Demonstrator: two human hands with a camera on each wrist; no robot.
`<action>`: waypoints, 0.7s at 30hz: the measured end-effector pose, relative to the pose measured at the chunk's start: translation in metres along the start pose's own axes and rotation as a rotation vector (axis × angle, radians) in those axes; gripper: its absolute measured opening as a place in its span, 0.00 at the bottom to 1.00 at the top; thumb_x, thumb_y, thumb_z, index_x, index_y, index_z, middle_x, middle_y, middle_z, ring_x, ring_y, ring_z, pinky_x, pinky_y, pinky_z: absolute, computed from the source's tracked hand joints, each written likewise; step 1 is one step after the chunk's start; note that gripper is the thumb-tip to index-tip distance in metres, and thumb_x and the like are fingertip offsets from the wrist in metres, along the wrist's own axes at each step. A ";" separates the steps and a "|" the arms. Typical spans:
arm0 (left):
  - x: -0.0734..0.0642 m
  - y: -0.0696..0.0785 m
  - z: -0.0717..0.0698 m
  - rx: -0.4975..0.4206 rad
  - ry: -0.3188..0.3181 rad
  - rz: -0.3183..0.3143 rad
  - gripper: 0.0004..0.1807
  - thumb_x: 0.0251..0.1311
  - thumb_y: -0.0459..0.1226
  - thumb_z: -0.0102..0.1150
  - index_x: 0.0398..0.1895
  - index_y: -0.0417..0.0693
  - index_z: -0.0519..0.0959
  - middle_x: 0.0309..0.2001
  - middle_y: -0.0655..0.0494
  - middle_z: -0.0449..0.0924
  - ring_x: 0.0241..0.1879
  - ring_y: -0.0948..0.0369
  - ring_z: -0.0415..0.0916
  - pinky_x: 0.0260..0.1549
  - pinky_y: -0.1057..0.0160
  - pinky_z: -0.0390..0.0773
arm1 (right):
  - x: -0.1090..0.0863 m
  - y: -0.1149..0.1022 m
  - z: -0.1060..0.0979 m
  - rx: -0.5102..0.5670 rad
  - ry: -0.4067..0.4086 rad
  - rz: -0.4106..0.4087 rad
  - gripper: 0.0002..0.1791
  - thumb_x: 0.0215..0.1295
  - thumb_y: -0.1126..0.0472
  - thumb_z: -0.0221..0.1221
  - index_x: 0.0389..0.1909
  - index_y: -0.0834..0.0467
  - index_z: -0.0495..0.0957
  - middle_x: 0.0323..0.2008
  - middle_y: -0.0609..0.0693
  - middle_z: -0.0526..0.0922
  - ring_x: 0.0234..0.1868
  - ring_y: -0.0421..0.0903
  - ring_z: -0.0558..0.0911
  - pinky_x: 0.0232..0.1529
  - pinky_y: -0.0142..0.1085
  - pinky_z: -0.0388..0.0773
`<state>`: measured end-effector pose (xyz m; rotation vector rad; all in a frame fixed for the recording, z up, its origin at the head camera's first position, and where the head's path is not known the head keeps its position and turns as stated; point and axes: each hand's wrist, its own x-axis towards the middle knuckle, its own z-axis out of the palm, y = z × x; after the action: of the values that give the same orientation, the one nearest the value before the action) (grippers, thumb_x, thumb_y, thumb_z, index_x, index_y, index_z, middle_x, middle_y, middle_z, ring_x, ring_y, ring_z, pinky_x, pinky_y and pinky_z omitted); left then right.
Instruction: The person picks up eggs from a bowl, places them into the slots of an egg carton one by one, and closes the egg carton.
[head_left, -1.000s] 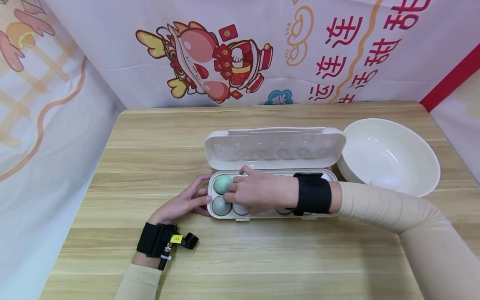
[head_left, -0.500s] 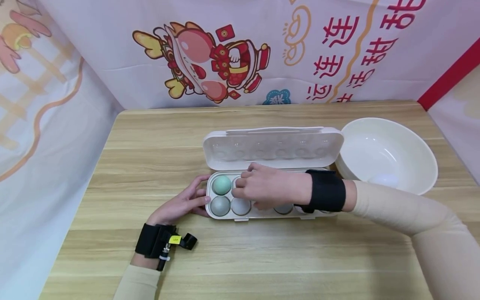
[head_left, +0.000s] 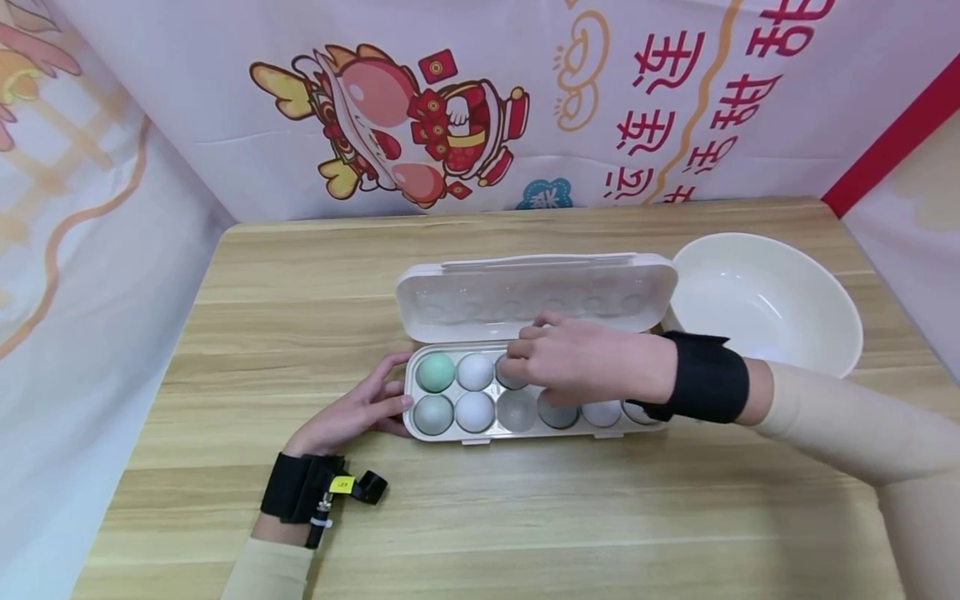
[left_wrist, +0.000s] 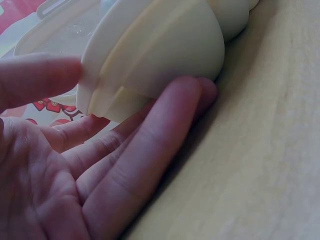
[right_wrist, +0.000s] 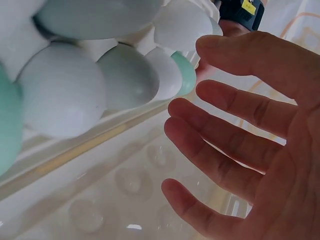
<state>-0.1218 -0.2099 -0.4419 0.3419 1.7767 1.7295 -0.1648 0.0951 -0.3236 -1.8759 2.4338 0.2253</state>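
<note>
A white egg box lies open on the table, its lid tipped back. Its left end holds a green egg, a pale blue-grey egg and two white eggs, one a back-row white egg. The third front-row cup looks hollow. My left hand holds the box's left end, thumb at the rim and fingers along the side. Over the box's middle hovers my right hand, fingers spread beside the eggs in the right wrist view, nothing in it. It hides part of the back row.
A large white bowl stands at the right, close to the egg box's lid; my right forearm covers its near part. The wooden table reaches back to a printed cloth.
My right hand has moved right along the egg box and away from its left end, uncovering the eggs there. My left hand keeps its place on the box; the camera view has shifted slightly.
</note>
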 end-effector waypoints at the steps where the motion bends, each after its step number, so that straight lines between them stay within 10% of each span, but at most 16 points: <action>1: 0.000 0.000 0.000 0.002 0.000 0.000 0.30 0.68 0.35 0.45 0.68 0.54 0.45 0.58 0.26 0.63 0.46 0.45 0.75 0.41 0.48 0.81 | -0.003 0.001 0.000 -0.005 0.005 0.001 0.15 0.50 0.60 0.64 0.39 0.55 0.74 0.35 0.49 0.80 0.40 0.47 0.77 0.45 0.44 0.73; 21: 0.001 0.001 0.002 -0.014 -0.005 -0.008 0.30 0.67 0.35 0.45 0.68 0.56 0.46 0.58 0.28 0.63 0.46 0.44 0.75 0.41 0.48 0.81 | -0.063 0.017 -0.004 0.021 -0.010 0.124 0.18 0.47 0.59 0.68 0.38 0.57 0.74 0.34 0.50 0.82 0.37 0.48 0.77 0.39 0.44 0.76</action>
<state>-0.1214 -0.2081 -0.4410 0.3324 1.7589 1.7332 -0.1646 0.1585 -0.3102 -1.7125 2.5379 0.2136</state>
